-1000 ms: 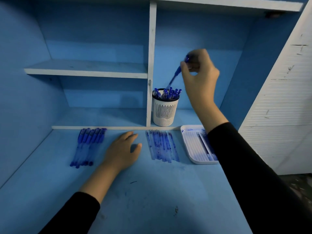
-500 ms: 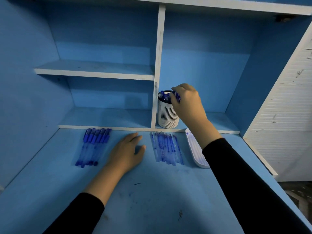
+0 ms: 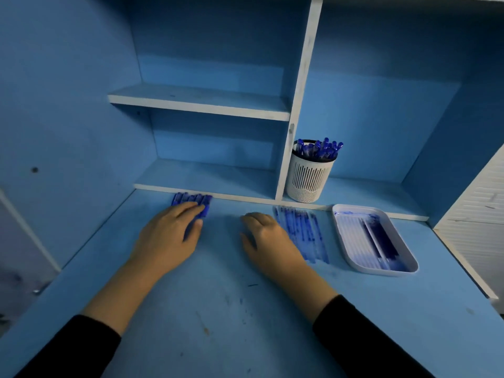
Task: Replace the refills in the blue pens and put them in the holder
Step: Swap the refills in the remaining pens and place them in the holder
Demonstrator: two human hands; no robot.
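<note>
Hands released, left hand (image 3: 169, 236) flat on light, stiff, roll-prone blue pens (image 3: 191, 199), right hand (image 3: 268, 238) empty beside refills (image 3: 302, 233); seems best pinching one mid-barrel.

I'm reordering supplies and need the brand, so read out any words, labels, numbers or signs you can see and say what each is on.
No text can be read in this view.
holder: plain white slatted wall, no label showing.
pens in the holder and pens on the desk: any print is too small and blurred to read.
refills and tray: no legible marking.
</note>
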